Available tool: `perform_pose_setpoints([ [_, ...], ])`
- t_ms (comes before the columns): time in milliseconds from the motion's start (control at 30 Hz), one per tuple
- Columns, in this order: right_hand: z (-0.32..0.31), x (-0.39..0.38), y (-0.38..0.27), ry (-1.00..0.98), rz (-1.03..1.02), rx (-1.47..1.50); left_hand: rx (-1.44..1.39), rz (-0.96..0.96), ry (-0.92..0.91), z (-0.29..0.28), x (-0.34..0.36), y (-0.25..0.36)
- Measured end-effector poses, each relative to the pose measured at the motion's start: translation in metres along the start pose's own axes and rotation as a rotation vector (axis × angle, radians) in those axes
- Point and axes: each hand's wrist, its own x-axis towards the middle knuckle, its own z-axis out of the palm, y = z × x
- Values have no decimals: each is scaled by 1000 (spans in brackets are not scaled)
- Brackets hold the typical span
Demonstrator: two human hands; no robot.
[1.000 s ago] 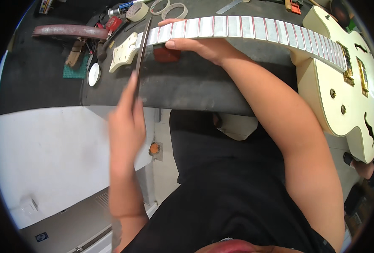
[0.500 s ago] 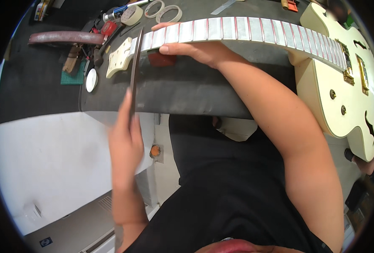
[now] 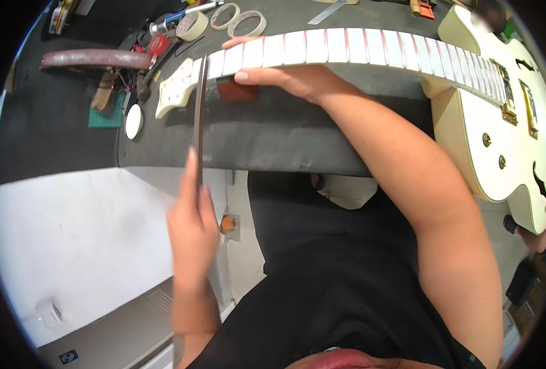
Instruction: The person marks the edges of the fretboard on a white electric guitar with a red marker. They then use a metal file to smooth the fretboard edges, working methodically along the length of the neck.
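A cream hollow-body electric guitar lies across the bench, its body (image 3: 470, 138) at the right and its headstock (image 3: 174, 92) at the left. Pale covering lies over the fingerboard (image 3: 347, 48) between the frets, which show reddish edges. From below, my right hand (image 3: 291, 80) cups the neck near the headstock, thumb along the near edge and fingertips showing past the far edge. My left hand (image 3: 193, 224), a little blurred, grips a long narrow dark file (image 3: 200, 117). The file's far end crosses the neck at the headstock end. Beneath the neck sits a dark red block (image 3: 238, 92).
Rolls of masking tape (image 3: 247, 23) lie behind the neck. At the left are a curved reddish-brown block (image 3: 97, 59), a green mat (image 3: 105, 114), a white oval lid (image 3: 134, 121) and several jumbled tools. A white surface (image 3: 82, 234) extends at lower left.
My left hand has drawn the file back toward me and slightly to the right. My right hand keeps its hold on the neck.
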Motion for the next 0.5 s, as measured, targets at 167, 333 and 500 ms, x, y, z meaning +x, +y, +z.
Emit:
perform_pose_setpoints([
  [167,5,-1,-5,-17,28,74,38,81,12,-8,52,12],
  [333,4,-3,-9,-31,48,58,33,-66,-89,-19,121,42],
  [500,3,1,0,9,-4,-3,-34,-52,-4,-5,-6,-1],
])
